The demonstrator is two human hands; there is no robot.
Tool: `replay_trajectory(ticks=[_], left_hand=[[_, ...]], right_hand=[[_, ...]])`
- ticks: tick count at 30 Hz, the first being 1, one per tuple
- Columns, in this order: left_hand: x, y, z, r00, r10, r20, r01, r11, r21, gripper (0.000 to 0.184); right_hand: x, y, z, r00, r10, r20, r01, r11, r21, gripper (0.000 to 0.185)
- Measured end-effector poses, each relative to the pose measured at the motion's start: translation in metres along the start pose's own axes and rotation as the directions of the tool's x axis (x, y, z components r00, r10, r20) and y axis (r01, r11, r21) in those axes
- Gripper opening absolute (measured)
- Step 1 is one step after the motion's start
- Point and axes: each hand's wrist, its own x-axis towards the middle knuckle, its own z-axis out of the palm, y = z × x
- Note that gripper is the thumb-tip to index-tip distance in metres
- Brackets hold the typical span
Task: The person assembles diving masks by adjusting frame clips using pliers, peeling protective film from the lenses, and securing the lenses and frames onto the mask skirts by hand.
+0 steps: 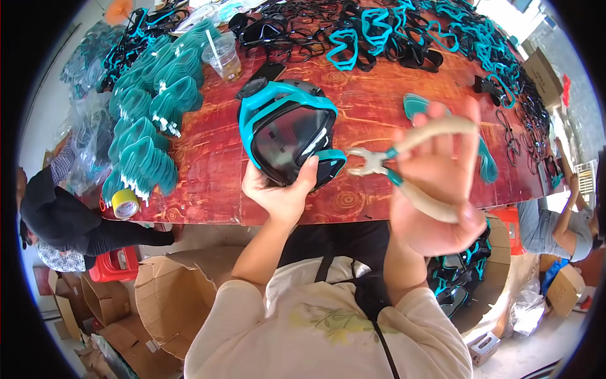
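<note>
My left hand (274, 197) is wrapped round the lower part of a full-face snorkel mask (291, 139), thumb on its front. The mask has a teal frame, a dark clear visor and a black rim, and is held upright above the red table (214, 183). In my right hand (439, 183) is a pair of pliers (377, 162) with beige-wrapped handles. Its handles are spread across the palm, and its jaws stand open, pointing left at the mask's lower edge but apart from it. Beyond the right hand lies a teal piece (415, 104), partly hidden.
Stacks of teal lens-shaped pieces (148, 155) cover the table's left side, near a plastic cup (222, 60) and a yellow tape roll (125, 204). Teal frames (344, 50) and black parts pile up along the back. Cardboard boxes (170, 297) stand below; other people sit at both sides.
</note>
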Motion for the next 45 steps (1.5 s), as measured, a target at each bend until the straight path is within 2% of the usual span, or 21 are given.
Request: replay_trajectory(ticks=[1,5,8,11,13,14,15,18,20,22,25,26,29,30,31,33,34,37,38,41,45], left_hand=[[0.0,0.002,0.0,1.0,0.008,0.017,-0.008,1.0,-0.003,0.052],[-0.002,0.007,0.004,0.999,0.033,0.041,-0.031,0.998,-0.051,0.053],[-0.003,0.008,0.004,0.999,0.01,0.052,-0.008,1.0,-0.03,0.052],[-0.006,0.012,0.005,0.995,-0.053,0.081,0.057,0.997,-0.056,0.052],[-0.013,0.008,0.006,0.99,0.042,0.133,-0.043,0.999,0.003,0.051],[-0.015,0.01,0.005,0.988,0.037,0.149,-0.043,0.998,0.04,0.05],[-0.015,0.011,0.005,0.985,0.032,0.17,-0.045,0.996,0.074,0.05],[-0.014,0.004,0.003,0.976,0.046,0.213,-0.062,0.996,0.07,0.049],[-0.011,-0.005,0.007,0.983,-0.033,0.178,0.028,0.999,0.033,0.048],[-0.014,-0.014,0.007,0.982,-0.123,0.141,0.128,0.992,-0.024,0.045],[-0.014,-0.016,0.006,0.972,-0.17,0.16,0.175,0.984,-0.018,0.045],[-0.016,-0.017,0.004,0.954,-0.263,0.142,0.265,0.964,0.005,0.041],[-0.003,-0.008,0.001,0.832,-0.539,0.134,0.549,0.834,-0.055,0.035],[0.008,-0.007,0.0,0.726,-0.674,0.14,0.688,0.707,-0.164,0.028],[0.019,-0.004,-0.002,0.574,-0.79,0.214,0.815,0.528,-0.238,0.027],[0.037,0.009,-0.009,0.33,-0.889,0.319,0.94,0.278,-0.197,0.029],[0.039,0.004,-0.018,0.252,-0.897,0.364,0.966,0.215,-0.141,0.032],[0.041,0.024,-0.016,0.176,-0.887,0.427,0.982,0.13,-0.134,0.032],[0.041,0.026,-0.013,0.14,-0.879,0.456,0.986,0.08,-0.147,0.034],[0.042,0.043,-0.01,0.131,-0.874,0.468,0.987,0.073,-0.141,0.034],[0.045,0.053,-0.008,0.041,-0.873,0.486,0.999,0.021,-0.046,0.037]], right_hand=[[0.001,0.008,0.0,0.998,0.009,0.062,-0.01,1.0,0.018,0.103],[0.002,0.019,0.008,0.987,0.152,0.056,-0.156,0.984,0.087,0.113],[0.0,0.023,0.01,0.987,0.131,0.089,-0.135,0.99,0.041,0.114],[-0.002,0.026,0.015,0.995,0.094,0.033,-0.096,0.994,0.058,0.105],[-0.005,0.026,0.005,0.996,0.079,0.037,-0.083,0.991,0.102,0.094],[-0.006,0.027,-0.001,0.997,0.068,0.035,-0.072,0.99,0.122,0.09],[-0.002,0.032,-0.005,0.999,0.033,0.026,-0.038,0.97,0.24,0.075],[0.002,0.043,-0.018,0.999,0.033,0.001,-0.031,0.923,0.383,0.068],[0.005,0.053,-0.018,0.999,0.037,-0.022,-0.025,0.915,0.404,0.067],[0.006,0.061,-0.022,0.993,0.072,-0.095,-0.036,0.94,0.338,0.068],[0.009,0.065,-0.016,0.984,0.091,-0.155,-0.054,0.973,0.226,0.071],[0.006,0.065,-0.015,0.979,0.102,-0.176,-0.069,0.981,0.184,0.071],[0.008,0.055,-0.02,0.992,0.062,-0.109,-0.039,0.979,0.199,0.072],[0.011,0.045,-0.022,0.997,-0.025,-0.072,0.039,0.979,0.198,0.073],[0.015,0.037,-0.022,0.989,-0.146,-0.02,0.147,0.981,0.128,0.075],[0.026,0.025,-0.023,0.929,-0.278,0.246,0.25,0.958,0.139,0.079],[0.033,0.026,-0.019,0.886,-0.267,0.379,0.227,0.963,0.147,0.081],[0.044,0.031,-0.011,0.753,-0.187,0.631,0.169,0.982,0.089,0.084],[0.041,0.034,-0.008,0.75,-0.133,0.648,0.153,0.988,0.025,0.083],[0.036,0.037,-0.006,0.728,-0.04,0.684,0.122,0.99,-0.072,0.087],[0.029,0.038,-0.004,0.756,0.044,0.654,0.081,0.984,-0.16,0.094]])
